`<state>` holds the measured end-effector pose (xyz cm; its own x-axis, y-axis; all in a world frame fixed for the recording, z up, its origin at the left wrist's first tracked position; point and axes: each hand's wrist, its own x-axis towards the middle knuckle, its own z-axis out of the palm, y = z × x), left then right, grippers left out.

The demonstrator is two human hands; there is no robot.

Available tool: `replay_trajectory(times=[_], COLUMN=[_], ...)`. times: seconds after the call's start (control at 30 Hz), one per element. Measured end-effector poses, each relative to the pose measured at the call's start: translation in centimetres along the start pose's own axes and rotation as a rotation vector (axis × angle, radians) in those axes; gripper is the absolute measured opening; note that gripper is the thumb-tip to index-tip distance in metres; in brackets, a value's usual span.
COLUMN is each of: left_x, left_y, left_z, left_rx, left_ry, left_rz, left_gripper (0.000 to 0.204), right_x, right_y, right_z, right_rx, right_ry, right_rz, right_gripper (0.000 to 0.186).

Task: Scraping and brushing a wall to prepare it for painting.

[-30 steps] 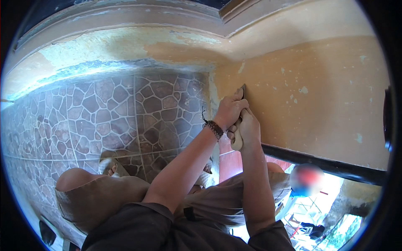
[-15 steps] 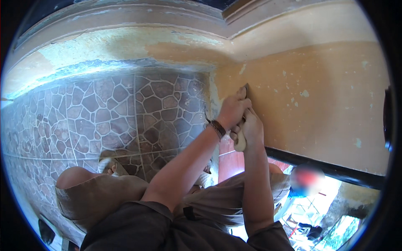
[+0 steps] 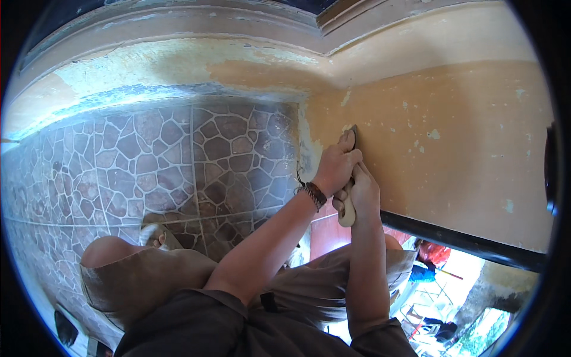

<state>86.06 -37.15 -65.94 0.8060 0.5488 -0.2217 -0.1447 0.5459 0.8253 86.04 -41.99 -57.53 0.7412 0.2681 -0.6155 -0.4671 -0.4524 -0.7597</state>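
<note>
Both of my hands are on a scraper with a cream handle (image 3: pixel 347 215) and a dark blade (image 3: pixel 355 137). The blade's tip rests at the orange-painted wall (image 3: pixel 416 172). My left hand (image 3: pixel 336 163), with cords and a dark band at its wrist, is closed over the front of the tool, its fingers close behind the blade. Just behind it, my right hand (image 3: pixel 364 189) is wrapped round the handle, whose rounded end sticks out below. Small pale chipped spots dot the paint, one of them right beside the blade tip.
A stone-patterned floor (image 3: pixel 160 160) spreads to the left, below a peeling wall (image 3: pixel 178 65) that meets the orange one in a corner. A dark bar (image 3: pixel 464 238) runs along the orange wall's lower edge. Red and blue things (image 3: pixel 431 256) lie in a bright area beyond.
Both hands and the scraper have shifted slightly down and to the right along the wall. A pale spot shows beside the blade tip. My grip looks the same.
</note>
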Motion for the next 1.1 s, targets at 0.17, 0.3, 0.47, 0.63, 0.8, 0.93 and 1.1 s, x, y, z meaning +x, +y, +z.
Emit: replay_trajectory(times=[0.17,0.3,0.47,0.63,0.8,0.93,1.1], left_x=[0.7,-0.5,0.1,0.7,-1.4,-0.6,-1.4], left_y=[-0.1,-1.1,-0.4,-1.3,0.4,0.1,-0.6], left_z=[-0.4,0.2,-0.8,-0.9,0.1,-0.4,0.8], left_rx=[-0.115,0.072,-0.109,0.008,0.076,-0.012,0.210], left_ry=[-0.050,0.045,-0.094,-0.026,0.000,0.001,0.172], left_rz=[-0.150,0.041,-0.258,0.005,0.046,-0.121,0.200], left_gripper=[0.021,0.020,0.022,0.021,0.022,0.022,0.024], right_x=[0.5,-0.1,0.2,0.0,-1.4,-0.1,-1.2], right_y=[-0.1,0.3,0.6,0.5,0.1,0.4,0.3], right_z=[0.4,0.2,0.4,0.9,0.2,0.3,-0.5], right_rx=[0.020,0.028,0.050,0.010,0.035,-0.015,0.061], right_ry=[0.058,-0.019,0.056,0.034,0.092,0.037,0.028], right_rz=[0.033,0.033,0.076,0.031,0.088,0.079,0.093], right_gripper=[0.023,0.023,0.024,0.023,0.022,0.024,0.024])
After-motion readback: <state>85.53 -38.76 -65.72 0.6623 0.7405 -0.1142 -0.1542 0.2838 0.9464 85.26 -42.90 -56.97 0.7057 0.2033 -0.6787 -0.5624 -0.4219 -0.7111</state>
